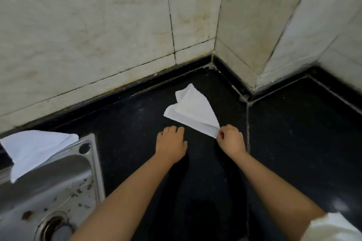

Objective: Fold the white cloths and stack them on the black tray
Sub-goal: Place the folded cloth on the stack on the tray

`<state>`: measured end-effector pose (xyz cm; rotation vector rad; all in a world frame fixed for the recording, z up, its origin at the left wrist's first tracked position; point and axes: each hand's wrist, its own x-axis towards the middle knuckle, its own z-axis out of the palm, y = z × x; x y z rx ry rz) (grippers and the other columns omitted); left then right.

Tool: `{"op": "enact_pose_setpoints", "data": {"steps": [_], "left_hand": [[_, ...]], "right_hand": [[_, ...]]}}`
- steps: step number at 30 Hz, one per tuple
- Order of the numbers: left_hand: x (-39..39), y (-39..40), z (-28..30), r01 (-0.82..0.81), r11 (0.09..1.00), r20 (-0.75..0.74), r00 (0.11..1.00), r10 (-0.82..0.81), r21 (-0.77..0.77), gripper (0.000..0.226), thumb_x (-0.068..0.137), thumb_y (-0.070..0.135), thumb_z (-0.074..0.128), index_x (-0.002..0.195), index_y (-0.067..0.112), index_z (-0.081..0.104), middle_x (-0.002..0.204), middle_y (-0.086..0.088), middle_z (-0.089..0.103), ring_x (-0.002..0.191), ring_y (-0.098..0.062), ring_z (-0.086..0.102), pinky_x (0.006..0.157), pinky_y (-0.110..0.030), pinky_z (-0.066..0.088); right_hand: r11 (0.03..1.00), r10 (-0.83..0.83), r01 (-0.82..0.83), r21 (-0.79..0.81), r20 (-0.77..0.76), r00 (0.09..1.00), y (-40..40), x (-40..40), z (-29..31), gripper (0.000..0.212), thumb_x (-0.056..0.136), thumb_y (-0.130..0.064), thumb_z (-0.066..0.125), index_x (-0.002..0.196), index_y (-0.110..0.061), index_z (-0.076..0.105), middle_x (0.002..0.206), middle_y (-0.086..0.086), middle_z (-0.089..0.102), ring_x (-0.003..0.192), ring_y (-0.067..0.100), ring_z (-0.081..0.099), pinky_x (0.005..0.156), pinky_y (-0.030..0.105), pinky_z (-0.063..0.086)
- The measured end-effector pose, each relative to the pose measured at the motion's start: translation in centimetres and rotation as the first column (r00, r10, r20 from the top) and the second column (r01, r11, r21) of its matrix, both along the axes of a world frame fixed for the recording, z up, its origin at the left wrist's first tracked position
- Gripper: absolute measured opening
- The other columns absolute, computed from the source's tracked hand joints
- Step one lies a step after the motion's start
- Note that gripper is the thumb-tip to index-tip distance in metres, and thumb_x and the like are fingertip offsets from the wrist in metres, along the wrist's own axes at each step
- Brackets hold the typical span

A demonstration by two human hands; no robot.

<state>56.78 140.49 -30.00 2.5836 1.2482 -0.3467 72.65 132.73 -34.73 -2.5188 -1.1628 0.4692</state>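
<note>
A white cloth (193,110) lay partly folded into a rough triangle on the black countertop (137,123), just above the centre of the frame, its upper corner doubled over and its lower point running down to the right. The right hand (231,140) gripped that lower point, fingers curled into a loose fist with the corner pinched between thumb and forefinger. The left hand (171,143) rested palm down on the counter just left of the cloth's lower edge, its fingers bent at the knuckles and held close together, the tips near the cloth but not clearly touching it. A second white cloth (35,148) lay at the left edge of the frame, draped over the far rim of a steel sink (58,182) that filled the lower left corner, with its drain (54,227) near the bottom edge. Pale marble wall tiles (88,35) rose behind the counter and turned a corner at the upper right. A white sleeve (331,228) showed at the lower right corner.
</note>
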Motion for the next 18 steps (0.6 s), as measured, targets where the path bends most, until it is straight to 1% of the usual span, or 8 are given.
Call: {"op": "enact_pose_setpoints", "data": {"steps": [2,5,8,10,13,16,17,18], "left_hand": [[0.7,-0.9,-0.2,0.029,1.0,0.009,1.0,-0.029,-0.007,0.043,0.095,0.031,0.042,0.134,0.013,0.038,0.137,-0.007,0.043,0.128,-0.024,0.039,0.106,-0.035,0.033],[0.6,-1.5,0.1,0.053,0.999,-0.011,0.999,-0.053,0.005,0.041,0.095,0.03,0.042,0.132,0.013,0.039,0.135,-0.007,0.044,0.126,-0.024,0.04,0.104,-0.035,0.033],[-0.6,-1.3,1.1,0.047,0.997,-0.033,0.998,-0.045,0.058,0.04,0.095,0.028,0.042,0.131,0.012,0.04,0.132,-0.008,0.046,0.125,-0.025,0.041,0.103,-0.036,0.034],[-1.3,-1.0,1.8,0.038,0.996,-0.034,0.999,-0.036,0.083,0.04,0.094,0.028,0.043,0.13,0.012,0.041,0.132,-0.008,0.047,0.124,-0.026,0.041,0.102,-0.037,0.035],[-2.0,-1.2,2.5,0.069,0.992,0.015,0.997,-0.071,0.11,0.046,0.094,0.03,0.044,0.136,0.013,0.035,0.138,-0.009,0.043,0.128,-0.025,0.039,0.103,-0.036,0.036],[-1.7,-2.6,2.4,0.133,0.986,0.134,0.98,-0.146,0.103,0.058,0.094,0.034,0.046,0.145,0.018,0.023,0.153,-0.007,0.023,0.14,-0.026,0.023,0.111,-0.038,0.03],[-1.6,-3.5,2.5,0.178,0.979,0.186,0.963,-0.194,0.097,0.056,0.093,0.032,0.048,0.144,0.019,0.029,0.153,-0.008,0.025,0.14,-0.027,0.025,0.11,-0.039,0.03],[-1.4,-4.3,2.4,0.246,0.961,0.276,0.922,-0.272,0.126,0.047,0.091,0.027,0.051,0.136,0.017,0.045,0.146,-0.01,0.039,0.134,-0.03,0.038,0.104,-0.041,0.038]], "right_hand": [[0.999,-0.036,0.037,0.016,-0.038,0.999,-0.5,-0.4,0.1,0.022,0.089,-0.021,0.052,0.098,-0.001,0.056,0.107,0.017,0.059,0.1,0.031,0.055,0.083,0.036,0.042],[0.987,-0.112,0.109,-0.118,-0.025,0.993,-0.3,-0.2,0.3,0.036,0.09,-0.031,0.051,0.114,-0.004,0.051,0.12,0.016,0.054,0.112,0.031,0.052,0.091,0.037,0.042],[0.979,0.0,0.007,-0.202,0.036,0.999,0.1,-0.2,0.6,0.027,0.093,-0.018,0.044,0.112,-0.003,0.057,0.123,0.016,0.052,0.112,0.031,0.051,0.092,0.036,0.043],[0.984,0.127,-0.121,-0.129,0.042,0.991,-0.1,-0.8,1.3,0.026,0.092,-0.012,0.043,0.104,0.0,0.062,0.116,0.017,0.055,0.107,0.032,0.052,0.088,0.036,0.044],[0.972,0.225,-0.222,0.073,-0.027,0.974,-1.4,-1.7,3.9,0.02,0.085,-0.01,0.051,0.084,0.005,0.064,0.1,0.02,0.059,0.092,0.032,0.056,0.078,0.036,0.044],[0.933,0.316,-0.297,0.204,-0.063,0.947,-4.6,-3.3,7.8,0.012,0.078,-0.008,0.059,0.07,0.002,0.059,0.081,0.017,0.061,0.073,0.026,0.054,0.067,0.034,0.043],[0.922,0.345,-0.324,0.214,-0.071,0.936,-6.1,-3.9,9.0,0.012,0.076,-0.007,0.061,0.07,0.003,0.06,0.078,0.016,0.062,0.07,0.026,0.055,0.066,0.033,0.044],[0.916,0.365,-0.343,0.209,-0.079,0.928,-7.7,-4.5,10.2,0.01,0.075,-0.006,0.062,0.071,0.004,0.062,0.077,0.015,0.063,0.069,0.024,0.056,0.065,0.028,0.044]]}}
